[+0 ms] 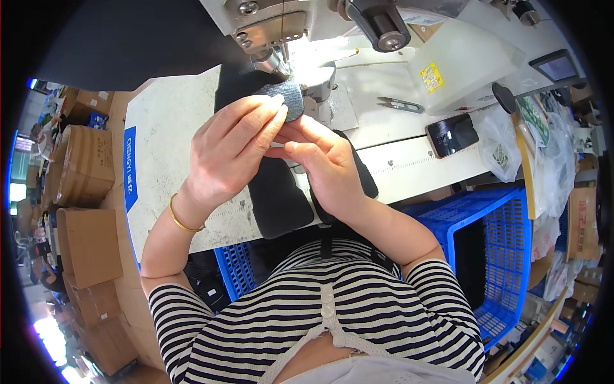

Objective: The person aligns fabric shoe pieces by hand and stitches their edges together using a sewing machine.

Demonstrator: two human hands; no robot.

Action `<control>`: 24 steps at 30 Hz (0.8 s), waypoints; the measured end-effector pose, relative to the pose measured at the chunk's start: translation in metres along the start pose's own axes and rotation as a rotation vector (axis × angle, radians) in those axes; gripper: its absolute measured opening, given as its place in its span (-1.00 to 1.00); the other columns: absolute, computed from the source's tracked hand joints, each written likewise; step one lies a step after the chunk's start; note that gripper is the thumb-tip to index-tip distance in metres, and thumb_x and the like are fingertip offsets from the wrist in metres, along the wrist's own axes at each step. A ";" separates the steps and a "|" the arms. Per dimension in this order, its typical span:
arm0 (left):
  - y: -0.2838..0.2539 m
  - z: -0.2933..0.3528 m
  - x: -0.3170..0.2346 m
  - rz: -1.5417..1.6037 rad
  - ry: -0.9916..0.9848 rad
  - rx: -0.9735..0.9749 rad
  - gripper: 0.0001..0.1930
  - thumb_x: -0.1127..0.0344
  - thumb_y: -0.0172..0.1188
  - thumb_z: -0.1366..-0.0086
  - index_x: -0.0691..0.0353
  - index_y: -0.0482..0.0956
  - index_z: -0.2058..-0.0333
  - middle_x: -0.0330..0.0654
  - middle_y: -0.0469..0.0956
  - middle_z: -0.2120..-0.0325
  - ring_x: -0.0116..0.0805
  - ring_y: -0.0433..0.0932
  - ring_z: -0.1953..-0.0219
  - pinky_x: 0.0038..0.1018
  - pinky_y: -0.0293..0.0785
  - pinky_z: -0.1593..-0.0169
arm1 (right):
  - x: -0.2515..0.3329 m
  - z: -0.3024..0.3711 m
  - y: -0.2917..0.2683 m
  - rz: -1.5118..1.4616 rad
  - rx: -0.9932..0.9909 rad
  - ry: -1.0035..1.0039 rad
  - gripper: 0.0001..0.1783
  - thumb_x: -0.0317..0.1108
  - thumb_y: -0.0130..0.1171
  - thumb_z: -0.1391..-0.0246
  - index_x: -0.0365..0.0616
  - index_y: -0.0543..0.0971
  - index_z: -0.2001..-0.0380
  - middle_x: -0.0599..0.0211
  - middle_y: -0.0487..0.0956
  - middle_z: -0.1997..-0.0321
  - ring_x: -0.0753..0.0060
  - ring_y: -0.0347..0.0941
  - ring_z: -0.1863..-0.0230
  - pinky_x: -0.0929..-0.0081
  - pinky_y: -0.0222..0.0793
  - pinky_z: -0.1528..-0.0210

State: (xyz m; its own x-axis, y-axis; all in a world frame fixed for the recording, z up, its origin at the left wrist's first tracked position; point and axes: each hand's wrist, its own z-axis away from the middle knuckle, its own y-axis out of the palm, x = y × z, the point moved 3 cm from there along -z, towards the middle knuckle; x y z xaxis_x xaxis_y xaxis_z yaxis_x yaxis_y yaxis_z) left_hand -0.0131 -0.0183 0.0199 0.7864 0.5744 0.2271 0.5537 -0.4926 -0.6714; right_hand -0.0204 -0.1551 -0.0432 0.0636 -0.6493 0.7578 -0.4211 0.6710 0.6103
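Both hands meet just in front of a sewing machine (268, 32), below its needle area. My left hand (233, 144), with a gold bangle at the wrist, presses its fingertips on a small dark grey fabric piece (292, 97) with a rounded corner. My right hand (326, 168) pinches at the lower edge of the same piece, its fingertips close against the left ones. The hands partly hide the piece. Black fabric (279, 203) lies under and below the hands, reaching over the table's front edge.
Thread snips (401, 104) and a black phone (451, 136) lie on the white machine table (169, 147), right of the needle. A blue plastic crate (492, 224) stands at the lower right. Cardboard boxes (89, 246) are stacked on the left. A clear plastic bag (499, 144) hangs at the right.
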 end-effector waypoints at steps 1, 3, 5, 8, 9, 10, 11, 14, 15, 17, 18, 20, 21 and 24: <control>0.000 0.001 0.000 0.001 0.000 0.000 -0.60 0.50 0.24 0.21 0.42 0.63 0.27 -0.06 0.61 0.25 -0.15 0.62 0.17 -0.37 0.64 0.19 | 0.000 0.000 0.001 0.000 -0.001 0.000 -0.56 -0.54 -0.09 -0.23 -0.40 0.36 -0.18 0.16 0.49 -0.14 0.40 0.42 -0.18 0.37 0.38 -0.23; 0.000 0.003 0.002 -0.015 0.011 -0.003 -0.61 0.49 0.22 0.21 0.41 0.64 0.27 -0.06 0.61 0.24 -0.15 0.61 0.17 -0.38 0.64 0.19 | -0.002 -0.001 0.004 -0.024 -0.011 0.006 -0.53 -0.57 -0.10 -0.22 -0.40 0.33 -0.21 0.15 0.46 -0.18 0.39 0.39 -0.21 0.37 0.38 -0.23; 0.002 0.003 0.005 -0.031 0.018 -0.006 -0.61 0.48 0.22 0.20 0.41 0.64 0.27 -0.07 0.61 0.24 -0.16 0.61 0.16 -0.38 0.64 0.19 | -0.002 -0.004 0.008 -0.054 -0.028 -0.002 -0.52 -0.58 -0.11 -0.21 -0.39 0.32 -0.21 0.15 0.46 -0.19 0.39 0.39 -0.21 0.37 0.38 -0.23; 0.005 -0.002 0.011 -0.042 0.032 -0.006 -0.62 0.46 0.22 0.17 0.41 0.63 0.26 -0.07 0.61 0.23 -0.18 0.61 0.15 -0.40 0.63 0.20 | -0.005 -0.011 0.006 -0.090 -0.044 -0.011 -0.49 -0.59 -0.12 -0.19 -0.38 0.30 -0.23 0.16 0.44 -0.20 0.39 0.37 -0.23 0.37 0.38 -0.23; 0.006 -0.004 0.013 -0.041 0.036 0.000 -0.62 0.45 0.22 0.15 0.41 0.63 0.25 -0.07 0.61 0.22 -0.18 0.61 0.15 -0.40 0.63 0.20 | -0.007 -0.014 0.006 -0.099 -0.039 -0.008 -0.48 -0.60 -0.13 -0.19 -0.37 0.29 -0.24 0.16 0.43 -0.22 0.39 0.36 -0.25 0.37 0.37 -0.23; 0.007 -0.004 0.016 -0.041 0.037 -0.001 -0.62 0.45 0.22 0.15 0.41 0.63 0.25 -0.07 0.61 0.22 -0.18 0.61 0.15 -0.40 0.63 0.20 | -0.007 -0.017 0.006 -0.098 -0.039 -0.009 -0.48 -0.60 -0.13 -0.19 -0.37 0.29 -0.24 0.16 0.43 -0.22 0.39 0.36 -0.25 0.37 0.37 -0.23; 0.008 -0.004 0.019 -0.037 0.038 -0.004 -0.62 0.44 0.22 0.13 0.41 0.63 0.24 -0.07 0.62 0.22 -0.19 0.61 0.15 -0.40 0.62 0.21 | -0.008 -0.020 0.007 -0.119 -0.028 -0.017 -0.47 -0.60 -0.12 -0.18 -0.37 0.28 -0.26 0.17 0.42 -0.23 0.39 0.34 -0.26 0.37 0.36 -0.24; 0.010 -0.006 0.025 -0.038 0.039 -0.006 -0.66 0.43 0.21 0.08 0.40 0.62 0.25 -0.08 0.62 0.21 -0.20 0.62 0.14 -0.40 0.62 0.21 | -0.010 -0.026 0.006 -0.135 -0.010 -0.035 -0.44 -0.62 -0.12 -0.17 -0.35 0.25 -0.28 0.18 0.38 -0.27 0.38 0.31 -0.29 0.36 0.33 -0.27; 0.011 -0.006 0.027 -0.045 0.044 -0.014 -0.67 0.43 0.21 0.08 0.40 0.62 0.25 -0.09 0.62 0.21 -0.20 0.62 0.14 -0.41 0.62 0.20 | -0.010 -0.027 0.006 -0.130 -0.004 -0.043 -0.43 -0.63 -0.12 -0.17 -0.35 0.24 -0.29 0.18 0.37 -0.28 0.38 0.30 -0.31 0.36 0.31 -0.28; 0.013 -0.007 0.029 -0.053 0.047 -0.021 -0.67 0.43 0.20 0.07 0.39 0.61 0.26 -0.09 0.62 0.21 -0.21 0.62 0.14 -0.41 0.62 0.20 | -0.011 -0.027 0.011 -0.127 -0.014 -0.054 -0.41 -0.63 -0.12 -0.16 -0.37 0.21 -0.30 0.14 0.34 -0.31 0.36 0.29 -0.32 0.35 0.29 -0.30; 0.014 -0.007 0.030 -0.062 0.041 -0.025 -0.67 0.43 0.20 0.08 0.39 0.61 0.26 -0.10 0.62 0.22 -0.21 0.62 0.14 -0.41 0.62 0.20 | -0.010 -0.027 0.012 -0.125 -0.024 -0.067 -0.39 -0.63 -0.12 -0.16 -0.39 0.19 -0.31 0.11 0.32 -0.33 0.33 0.28 -0.33 0.34 0.26 -0.33; 0.015 -0.007 0.029 -0.072 0.035 -0.029 -0.68 0.43 0.20 0.08 0.39 0.61 0.27 -0.10 0.62 0.23 -0.22 0.62 0.14 -0.41 0.62 0.20 | -0.011 -0.026 0.012 -0.119 -0.030 -0.068 -0.39 -0.63 -0.11 -0.16 -0.38 0.19 -0.32 0.11 0.32 -0.34 0.33 0.27 -0.34 0.34 0.26 -0.33; 0.015 -0.008 0.029 -0.056 0.015 -0.029 -0.67 0.43 0.20 0.09 0.39 0.61 0.27 -0.11 0.62 0.25 -0.23 0.61 0.15 -0.40 0.62 0.20 | -0.011 -0.026 0.012 -0.113 -0.036 -0.072 -0.38 -0.62 -0.10 -0.17 -0.37 0.18 -0.33 0.11 0.31 -0.34 0.33 0.26 -0.34 0.35 0.26 -0.33; 0.017 -0.010 0.026 -0.059 -0.007 -0.033 -0.66 0.44 0.20 0.11 0.39 0.61 0.27 -0.12 0.61 0.26 -0.23 0.61 0.17 -0.40 0.62 0.21 | -0.009 -0.027 0.011 -0.148 -0.017 -0.053 -0.38 -0.65 -0.11 -0.17 -0.34 0.17 -0.33 0.18 0.31 -0.33 0.35 0.24 -0.35 0.37 0.23 -0.32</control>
State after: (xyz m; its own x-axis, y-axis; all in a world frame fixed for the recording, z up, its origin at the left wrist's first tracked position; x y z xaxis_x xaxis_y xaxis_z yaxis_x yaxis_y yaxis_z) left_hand 0.0192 -0.0185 0.0210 0.7501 0.6078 0.2607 0.6082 -0.4790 -0.6330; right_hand -0.0010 -0.1323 -0.0369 0.0760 -0.7592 0.6464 -0.3950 0.5724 0.7186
